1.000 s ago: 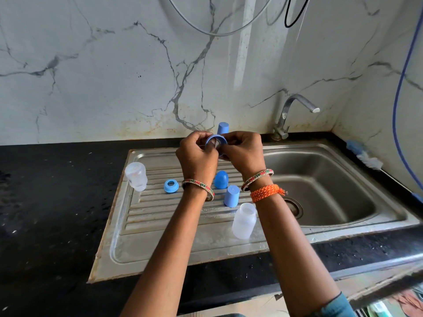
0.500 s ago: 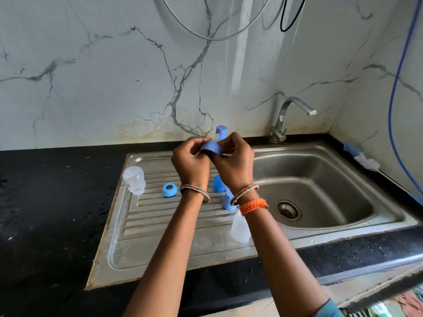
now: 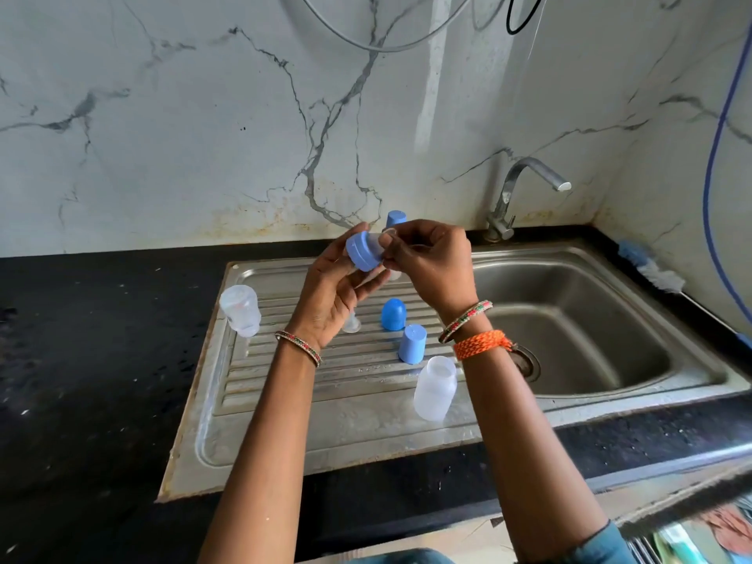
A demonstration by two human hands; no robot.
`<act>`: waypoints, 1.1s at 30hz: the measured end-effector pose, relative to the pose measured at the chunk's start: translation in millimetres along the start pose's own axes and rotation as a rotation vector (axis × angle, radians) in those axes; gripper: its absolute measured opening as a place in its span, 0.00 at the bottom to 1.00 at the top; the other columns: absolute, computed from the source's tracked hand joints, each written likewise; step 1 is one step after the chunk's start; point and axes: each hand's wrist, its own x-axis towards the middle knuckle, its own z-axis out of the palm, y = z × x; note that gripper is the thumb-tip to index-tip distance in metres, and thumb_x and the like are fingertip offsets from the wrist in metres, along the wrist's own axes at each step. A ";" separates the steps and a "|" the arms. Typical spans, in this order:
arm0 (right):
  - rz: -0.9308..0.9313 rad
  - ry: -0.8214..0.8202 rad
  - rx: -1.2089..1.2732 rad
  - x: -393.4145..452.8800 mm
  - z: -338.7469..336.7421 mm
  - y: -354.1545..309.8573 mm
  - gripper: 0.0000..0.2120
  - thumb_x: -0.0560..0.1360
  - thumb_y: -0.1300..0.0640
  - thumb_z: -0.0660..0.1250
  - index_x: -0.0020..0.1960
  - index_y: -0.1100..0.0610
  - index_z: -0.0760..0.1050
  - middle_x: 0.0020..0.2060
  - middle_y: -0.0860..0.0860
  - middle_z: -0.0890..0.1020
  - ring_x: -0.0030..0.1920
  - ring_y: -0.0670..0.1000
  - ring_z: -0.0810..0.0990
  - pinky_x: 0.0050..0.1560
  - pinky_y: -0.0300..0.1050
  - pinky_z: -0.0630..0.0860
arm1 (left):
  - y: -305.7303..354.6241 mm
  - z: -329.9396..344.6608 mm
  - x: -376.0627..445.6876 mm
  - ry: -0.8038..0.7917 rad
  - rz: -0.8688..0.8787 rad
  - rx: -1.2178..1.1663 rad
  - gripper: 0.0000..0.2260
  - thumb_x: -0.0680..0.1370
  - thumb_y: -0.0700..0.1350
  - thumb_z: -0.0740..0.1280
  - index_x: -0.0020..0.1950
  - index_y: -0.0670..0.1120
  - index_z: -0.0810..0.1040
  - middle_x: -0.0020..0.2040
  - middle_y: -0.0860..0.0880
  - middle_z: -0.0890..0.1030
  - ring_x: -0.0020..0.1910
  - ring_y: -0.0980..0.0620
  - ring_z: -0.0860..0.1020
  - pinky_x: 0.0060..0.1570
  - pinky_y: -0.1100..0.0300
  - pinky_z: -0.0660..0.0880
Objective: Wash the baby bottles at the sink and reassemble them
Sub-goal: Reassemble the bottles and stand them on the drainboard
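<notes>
My left hand [image 3: 333, 293] holds a blue screw ring [image 3: 363, 251] above the draining board, thumb and fingers curled round it. My right hand [image 3: 429, 264] pinches a clear teat [image 3: 388, 234] that sits in the ring. On the ribbed draining board [image 3: 325, 384] stand two translucent bottles, one at the left [image 3: 241, 310] and one near the front [image 3: 435, 387]. Three blue caps stand there too: a domed one [image 3: 393, 314], a cylindrical one [image 3: 412, 343], and one [image 3: 396, 218] behind my hands. A second clear teat [image 3: 351, 322] stands below my left palm.
The steel sink basin [image 3: 590, 339] with its drain lies to the right, the tap [image 3: 517, 193] behind it. A bottle brush [image 3: 651, 266] lies on the black counter [image 3: 89, 360] by the right wall. Cables and a blue hose [image 3: 716, 156] hang on the marble wall.
My hands turned the ring from facing me to lying sideways, and my left palm rolled upward. The blue ring that lay on the board beside my left wrist is now hidden from view.
</notes>
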 end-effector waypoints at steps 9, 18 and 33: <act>0.095 0.071 -0.035 0.3 -5.7 3.6 0.03 0.72 0.66 0.70 0.39 0.63 0.81 0.36 0.60 0.83 0.40 0.60 0.84 0.43 0.56 0.82 | -1.5 7.3 -0.8 0.008 -0.053 0.102 0.16 0.75 0.44 0.63 0.59 0.37 0.74 0.52 0.43 0.82 0.52 0.48 0.81 0.50 0.56 0.79; 0.201 -0.430 -0.218 -6.1 -44.3 6.5 0.17 0.70 0.61 0.73 0.58 0.54 0.75 0.53 0.58 0.80 0.50 0.58 0.81 0.53 0.52 0.80 | -23.9 13.8 -6.8 -0.107 -0.235 0.246 0.46 0.60 0.60 0.77 0.72 0.46 0.64 0.62 0.43 0.76 0.57 0.46 0.78 0.58 0.50 0.76; 0.023 -0.836 -0.978 -43.2 -66.8 42.7 0.16 0.67 0.62 0.72 0.54 0.53 0.80 0.50 0.51 0.82 0.50 0.52 0.78 0.53 0.49 0.75 | -127.5 -24.4 -48.4 -0.278 -0.206 1.043 0.29 0.65 0.49 0.79 0.63 0.61 0.74 0.57 0.62 0.77 0.55 0.65 0.75 0.53 0.71 0.72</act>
